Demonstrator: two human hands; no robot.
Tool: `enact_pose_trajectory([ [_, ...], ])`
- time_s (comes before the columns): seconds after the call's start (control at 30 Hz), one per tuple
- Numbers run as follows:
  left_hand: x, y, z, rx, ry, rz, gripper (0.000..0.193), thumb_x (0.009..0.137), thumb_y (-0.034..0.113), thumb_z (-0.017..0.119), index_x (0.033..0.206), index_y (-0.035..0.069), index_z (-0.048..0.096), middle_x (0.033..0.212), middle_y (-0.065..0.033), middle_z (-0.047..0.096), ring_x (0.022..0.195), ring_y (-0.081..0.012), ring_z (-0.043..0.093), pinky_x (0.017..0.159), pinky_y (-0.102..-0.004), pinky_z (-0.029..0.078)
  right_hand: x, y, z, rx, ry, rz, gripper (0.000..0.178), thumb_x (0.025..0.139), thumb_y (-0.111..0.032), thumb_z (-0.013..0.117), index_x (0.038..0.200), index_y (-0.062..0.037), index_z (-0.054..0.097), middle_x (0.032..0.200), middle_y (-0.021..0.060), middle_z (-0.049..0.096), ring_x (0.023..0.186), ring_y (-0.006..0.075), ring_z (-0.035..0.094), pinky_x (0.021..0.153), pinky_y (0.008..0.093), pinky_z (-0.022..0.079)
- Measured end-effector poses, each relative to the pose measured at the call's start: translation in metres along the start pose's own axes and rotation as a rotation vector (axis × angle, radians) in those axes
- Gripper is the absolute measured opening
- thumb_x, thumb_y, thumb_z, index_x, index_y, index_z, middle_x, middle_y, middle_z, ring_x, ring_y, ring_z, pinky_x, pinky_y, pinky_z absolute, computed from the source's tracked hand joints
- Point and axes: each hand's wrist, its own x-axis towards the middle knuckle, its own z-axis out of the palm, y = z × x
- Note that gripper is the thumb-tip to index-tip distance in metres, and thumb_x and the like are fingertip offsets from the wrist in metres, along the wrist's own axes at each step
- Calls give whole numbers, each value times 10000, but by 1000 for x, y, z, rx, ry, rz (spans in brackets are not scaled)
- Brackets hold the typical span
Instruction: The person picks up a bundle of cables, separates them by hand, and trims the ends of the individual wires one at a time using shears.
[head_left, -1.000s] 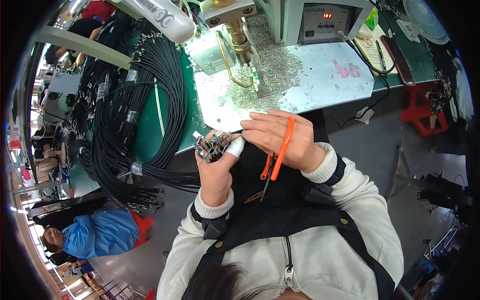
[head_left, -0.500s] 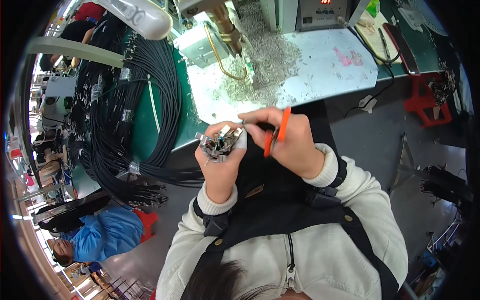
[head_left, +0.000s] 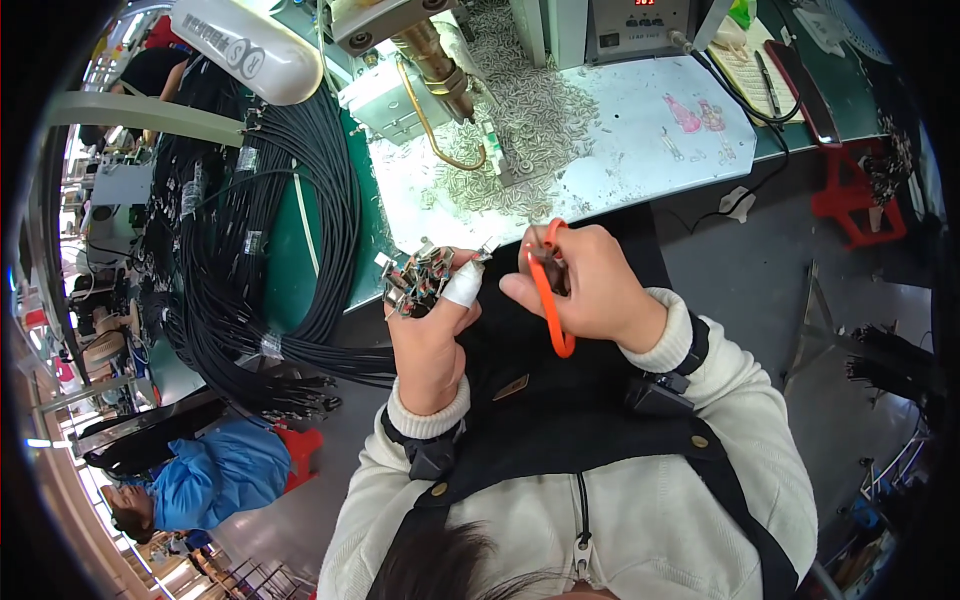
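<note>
Black cables (head_left: 320, 190) lie coiled on the bench (head_left: 281, 255) and trail toward the left wrist. The left hand (head_left: 428, 350), forearm raised from below, is curled round a bunch of metal connectors (head_left: 415, 280) projecting above the fist; its wrapped thumb (head_left: 463, 285) points upward. Apart from it, the right hand (head_left: 605, 290), forearm angled inward, folds its fingers about an orange-handled tool (head_left: 549, 305), thumb extended leftward.

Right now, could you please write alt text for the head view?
A person's left hand holds a cluster of metal connectors while the right hand holds an orange-handled tool. Beyond, a machine stands over a pale board strewn with small metal pieces; black cables coil at left.
</note>
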Motion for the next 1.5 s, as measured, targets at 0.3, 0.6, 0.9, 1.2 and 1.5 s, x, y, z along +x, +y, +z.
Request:
enact_pose_trajectory([
  [0.3,0,-1,17,217,90,167,95,778,-8,531,872,-17,541,558,0,434,437,-44,320,418,-202,227,-2,-7,5,-443,-68,61,359,730,-350,643,631,-14,564,488,87,528,415,254,511,433,313,408],
  [0.6,51,17,4,18,-156,-186,141,773,14,573,914,5,569,641,0,479,453,-53,347,427,-200,266,4,6,-9,348,6,346,262,822,-212,581,720,14,497,496,69,519,388,140,502,385,244,387],
  [0.9,92,18,16,-73,-160,-264,146,810,87,553,937,16,541,583,15,391,430,-58,300,405,-208,232,60,3,-25,302,298,189,246,821,-209,588,778,4,473,538,24,494,394,93,486,362,222,386],
  [1.2,97,24,15,-30,-164,-295,221,789,117,585,964,12,500,613,11,369,415,-47,303,381,-190,241,78,6,-24,365,159,277,238,817,-198,595,779,-10,454,505,-2,438,379,77,443,353,223,374],
  [1.5,97,23,13,-10,-214,-231,204,792,141,591,904,-7,506,586,9,392,424,-55,288,399,-205,234,79,18,-21,261,182,166,200,823,-159,586,791,-6,460,504,-1,438,377,67,421,352,225,351],
])
